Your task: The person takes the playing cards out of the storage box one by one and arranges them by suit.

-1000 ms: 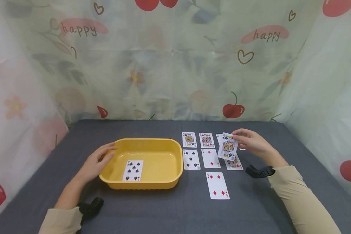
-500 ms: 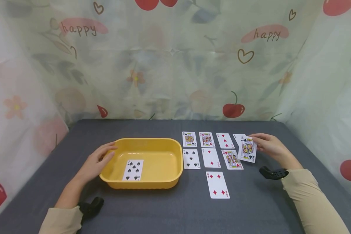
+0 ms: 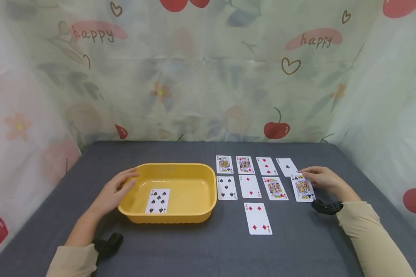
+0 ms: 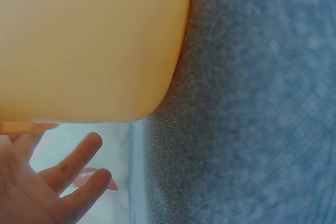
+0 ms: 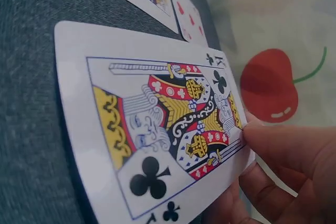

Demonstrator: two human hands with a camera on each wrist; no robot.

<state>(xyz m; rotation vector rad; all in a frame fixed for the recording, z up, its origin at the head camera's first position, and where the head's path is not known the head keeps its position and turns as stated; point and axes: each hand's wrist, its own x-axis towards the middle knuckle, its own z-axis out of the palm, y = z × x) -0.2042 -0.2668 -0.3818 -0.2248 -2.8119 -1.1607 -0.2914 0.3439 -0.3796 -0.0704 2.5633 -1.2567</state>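
My right hand point(image 3: 324, 181) pinches the king of clubs point(image 5: 173, 114) by its upper right edge, thumb on its face and fingers beneath. In the head view the card is low over the cloth, just right of the king of hearts point(image 3: 275, 188) and in front of a clubs card point(image 3: 286, 166), whose lower edge it overlaps. My left hand point(image 3: 114, 190) rests at the left rim of a yellow tub point(image 3: 170, 219), its fingers loosely extended. The left wrist view shows these fingers point(image 4: 84, 192) beside the tub's outer wall. A seven of spades point(image 3: 157, 201) lies inside the tub.
Right of the tub, a back row holds two kings point(image 3: 224, 164) and a hearts card point(image 3: 267, 166). The five of spades point(image 3: 227, 188) and two of diamonds point(image 3: 250, 186) lie in front of it. Nearer is a four of diamonds point(image 3: 258, 219). A patterned cloth point(image 3: 201, 77) hangs behind the table.
My right hand has carried the king of clubs rightward from over the king of hearts, then lowered it toward me, uncovering the hearts and clubs cards behind. The left hand stays in place.
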